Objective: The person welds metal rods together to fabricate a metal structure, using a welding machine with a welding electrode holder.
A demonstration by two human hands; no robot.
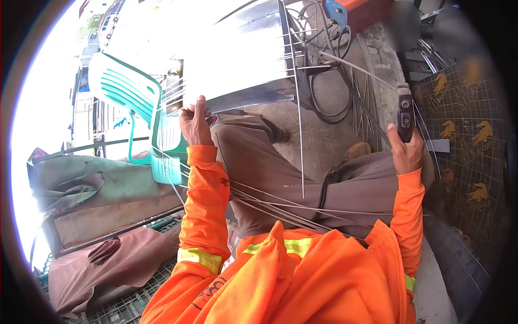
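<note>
My left hand (pixel 197 123) is closed at the near left corner of a shiny metal panel (pixel 253 96), thumb uppermost; the fingertips are partly hidden. Glare washes out most of that panel. Thin metal rods stick out past its left and right sides. In my right hand (pixel 407 151) is a dark welding electrode holder (pixel 404 110), held upright over my right knee. A thin rod (pixel 356 67) runs up and left from near its head. One long rod (pixel 298 119) crosses in front of my legs, and several more rods (pixel 280 206) lie across my lap.
A turquoise plastic chair (pixel 127 89) stands at the left, with draped cloth (pixel 113 183) below it. Black cables (pixel 329 110) coil on the concrete floor ahead. A red and blue machine (pixel 345 11) sits at the top. Dark printed boards (pixel 464 140) stand at the right.
</note>
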